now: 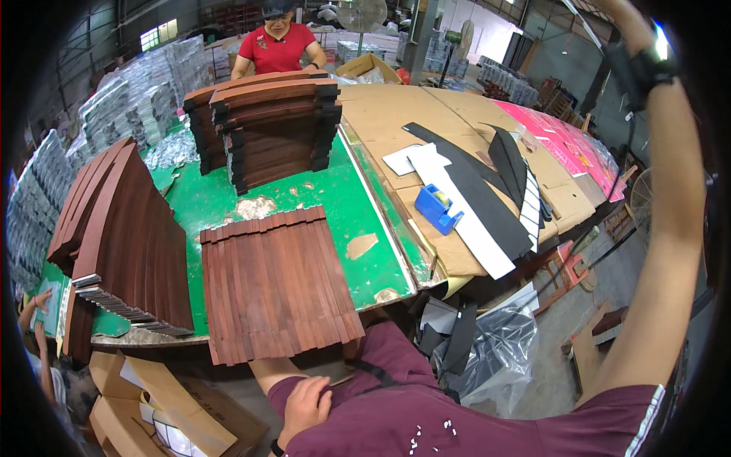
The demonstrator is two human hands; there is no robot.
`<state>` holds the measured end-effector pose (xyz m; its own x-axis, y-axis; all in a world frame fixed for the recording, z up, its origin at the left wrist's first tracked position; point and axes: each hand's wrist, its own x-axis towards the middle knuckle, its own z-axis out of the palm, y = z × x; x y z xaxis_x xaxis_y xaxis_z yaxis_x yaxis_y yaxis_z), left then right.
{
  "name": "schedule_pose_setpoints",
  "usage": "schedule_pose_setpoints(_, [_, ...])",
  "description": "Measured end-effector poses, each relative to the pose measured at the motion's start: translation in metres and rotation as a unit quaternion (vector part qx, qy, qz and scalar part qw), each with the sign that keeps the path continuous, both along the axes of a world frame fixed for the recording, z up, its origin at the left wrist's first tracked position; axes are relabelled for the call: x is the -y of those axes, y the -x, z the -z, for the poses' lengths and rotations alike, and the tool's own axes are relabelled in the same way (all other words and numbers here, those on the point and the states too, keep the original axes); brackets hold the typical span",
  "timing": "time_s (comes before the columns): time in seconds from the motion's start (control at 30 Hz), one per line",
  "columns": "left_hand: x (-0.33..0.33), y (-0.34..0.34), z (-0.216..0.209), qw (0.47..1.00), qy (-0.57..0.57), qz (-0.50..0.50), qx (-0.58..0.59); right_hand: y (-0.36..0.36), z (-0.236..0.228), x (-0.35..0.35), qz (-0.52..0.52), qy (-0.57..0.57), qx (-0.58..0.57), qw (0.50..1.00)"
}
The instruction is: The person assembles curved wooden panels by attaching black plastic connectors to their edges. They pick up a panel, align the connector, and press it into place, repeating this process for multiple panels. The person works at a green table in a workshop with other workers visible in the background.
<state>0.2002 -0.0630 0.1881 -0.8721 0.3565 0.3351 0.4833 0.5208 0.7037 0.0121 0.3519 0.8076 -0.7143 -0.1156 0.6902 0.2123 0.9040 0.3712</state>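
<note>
My left hand (307, 404) rests against my maroon shirt, its fingers loosely bent and somewhat apart, with nothing in it. My right arm is raised along the right side, a dark band at its wrist; only part of my right hand (630, 29) shows at the top edge, its fingers out of view. Nearest my left hand, a row of reddish-brown wooden slats (278, 286) lies side by side on the green tabletop (381, 263), overhanging the near edge. A standing stack of curved brown slats (141, 244) is at the left, and a taller dark-ended stack (278, 137) stands farther back.
A blue tape dispenser (438, 209), black and white strips (476, 206) and brown cardboard (449, 114) lie at the right. A co-worker in a red shirt (278, 49) stands across the table. Another person's hands (39, 305) show far left. An open carton (164, 404) sits below.
</note>
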Motion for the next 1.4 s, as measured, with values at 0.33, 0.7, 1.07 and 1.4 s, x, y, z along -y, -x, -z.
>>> schedule_pose_setpoints(0.33, [-0.055,0.043,-0.013,0.983,0.010,0.158,0.091,0.061,0.336,-0.172,0.118,0.151,0.426,0.884])
schedule_pose_setpoints(0.7, [-0.099,0.080,-0.035,0.979,0.098,0.109,0.141,-0.036,0.549,-0.181,0.047,0.330,0.450,0.829])
schedule_pose_setpoints(1.07, [-0.111,0.080,-0.052,0.973,0.062,0.094,0.201,-0.043,0.526,-0.178,0.012,0.292,0.323,0.900])
schedule_pose_setpoints(1.4, [-0.080,0.061,-0.037,0.949,0.121,0.008,0.289,0.018,0.518,-0.270,-0.157,0.785,-0.059,0.596])
